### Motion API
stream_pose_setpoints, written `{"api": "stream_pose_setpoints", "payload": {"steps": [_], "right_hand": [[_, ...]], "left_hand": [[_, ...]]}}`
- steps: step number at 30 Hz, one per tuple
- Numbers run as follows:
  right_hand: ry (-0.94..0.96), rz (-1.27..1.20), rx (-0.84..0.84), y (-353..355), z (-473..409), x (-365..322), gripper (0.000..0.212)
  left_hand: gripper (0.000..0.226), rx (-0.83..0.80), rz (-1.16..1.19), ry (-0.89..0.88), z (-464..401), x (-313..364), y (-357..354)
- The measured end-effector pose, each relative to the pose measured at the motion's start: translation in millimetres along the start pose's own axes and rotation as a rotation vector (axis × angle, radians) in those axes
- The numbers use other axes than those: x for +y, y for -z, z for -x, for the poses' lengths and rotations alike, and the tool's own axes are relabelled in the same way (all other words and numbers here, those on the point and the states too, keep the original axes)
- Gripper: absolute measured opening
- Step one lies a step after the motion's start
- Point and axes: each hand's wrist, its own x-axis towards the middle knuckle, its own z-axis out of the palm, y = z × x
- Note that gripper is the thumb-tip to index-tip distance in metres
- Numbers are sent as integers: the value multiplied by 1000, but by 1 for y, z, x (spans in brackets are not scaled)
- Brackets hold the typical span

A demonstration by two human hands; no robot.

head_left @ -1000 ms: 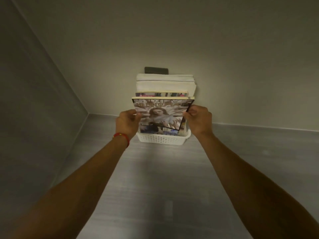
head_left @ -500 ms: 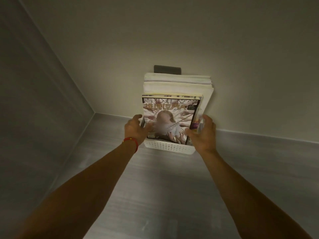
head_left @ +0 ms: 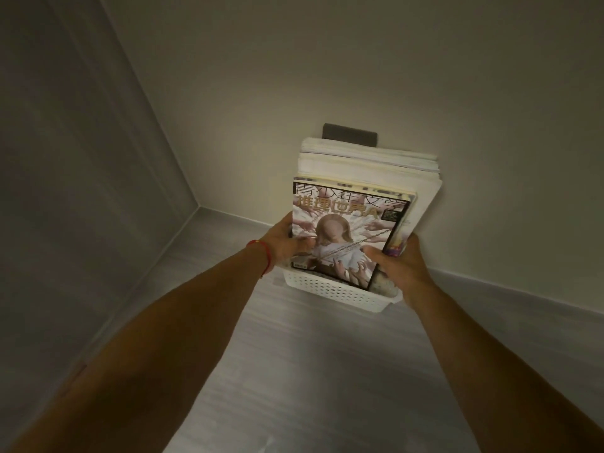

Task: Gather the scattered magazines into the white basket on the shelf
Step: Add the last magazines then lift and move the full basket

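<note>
Both hands grip the front magazine (head_left: 346,230) at centre frame: the left hand (head_left: 284,245) pinches its left edge, thumb on the cover, and the right hand (head_left: 400,268) curls round its lower right corner. Its lower end sits inside the white basket (head_left: 336,294) on the grey shelf (head_left: 310,371). Behind it, more magazines (head_left: 369,165) stand upright in the basket. A dark plate (head_left: 349,134) on the wall shows above them. A red string bracelet (head_left: 263,256) circles the left wrist.

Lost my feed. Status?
Left hand and right hand grip front magazine, upright in white basket before stacked magazines. Nothing blocking.
</note>
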Motion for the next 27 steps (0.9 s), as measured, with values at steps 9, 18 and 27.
{"api": "stream_pose_setpoints", "payload": {"steps": [9,18,27], "right_hand": [[25,18,-29,1,16,13,82],[86,94,-160,-32,106,19,65],[99,174,-517,-122,180,12,74]], "left_hand": [[59,135,119,-70,38,-18,-10],[62,264,171,-48,153,-56,19],[69,501,161,83,292,-109,91]]}}
